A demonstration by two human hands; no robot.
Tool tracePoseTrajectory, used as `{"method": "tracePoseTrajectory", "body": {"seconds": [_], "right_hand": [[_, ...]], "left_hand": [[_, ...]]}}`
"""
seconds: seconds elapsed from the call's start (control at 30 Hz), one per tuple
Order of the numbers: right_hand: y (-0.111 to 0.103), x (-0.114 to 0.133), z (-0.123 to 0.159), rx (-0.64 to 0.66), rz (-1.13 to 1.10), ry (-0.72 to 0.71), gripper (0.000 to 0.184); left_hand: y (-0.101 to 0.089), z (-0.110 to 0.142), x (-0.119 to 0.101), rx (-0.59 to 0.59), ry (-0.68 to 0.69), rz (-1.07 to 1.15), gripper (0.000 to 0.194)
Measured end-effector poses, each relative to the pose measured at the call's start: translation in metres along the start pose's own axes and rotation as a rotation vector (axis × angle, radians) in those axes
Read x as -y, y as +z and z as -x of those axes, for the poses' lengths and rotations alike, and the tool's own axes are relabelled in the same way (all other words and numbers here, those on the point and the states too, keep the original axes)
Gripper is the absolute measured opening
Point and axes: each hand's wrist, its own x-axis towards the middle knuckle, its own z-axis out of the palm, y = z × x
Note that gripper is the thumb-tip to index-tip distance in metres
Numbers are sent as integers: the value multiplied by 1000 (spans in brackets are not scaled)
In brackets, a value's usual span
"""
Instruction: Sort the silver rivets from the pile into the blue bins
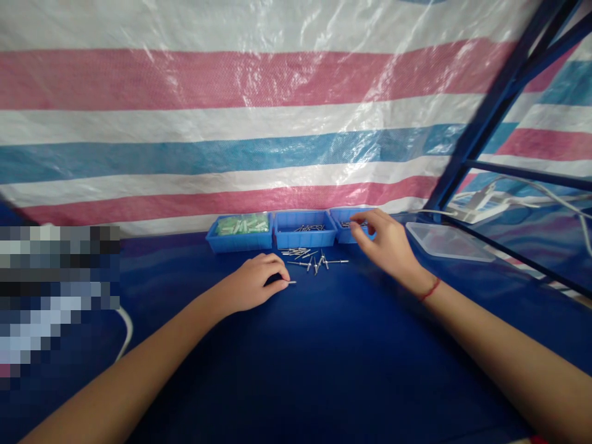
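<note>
My left hand [253, 281] rests low over the blue table, thumb and forefinger pinched on a thin silver blind rivet [292, 282], of which only one end shows. My right hand [387, 242] hovers at the right blue bin [343, 235], its thumb and forefinger apart with nothing visible between them. Metal pieces lie in that bin, partly hidden by the hand. Between my hands, several blind rivets [300, 253] lie loose on the table. Behind them, the middle blue bin [305, 240] holds more rivets.
The left blue bin [241, 243] holds green-and-white packets [243, 224]. A clear plastic lid [448, 242] lies right, near a white power strip [478, 206] and cables. A blue metal frame [485, 123] rises there. Striped sheeting [208, 80] hangs behind; a white cable [126, 330] lies left.
</note>
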Motion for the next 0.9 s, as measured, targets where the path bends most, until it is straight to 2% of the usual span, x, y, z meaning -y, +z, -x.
{"method": "tracePoseTrajectory", "body": {"seconds": [0.13,0.23,0.43,0.73,0.9], "right_hand": [[7,38,18,286,-260,-88,17],[11,60,31,419,-351,-145,17],[8,70,35,460,-401,-91,20],[11,69,33,545,-441,-82,24],[10,70,34,506,-474,-52,16]], "left_hand": [[7,-2,-12,-106,-6,17,17],[13,-4,-25,-222,-33,148,15],[28,-5,-39,-444,-224,484,13],[30,-5,-36,-464,-276,679,15],[31,-5,-36,-470,-262,684,15]]}}
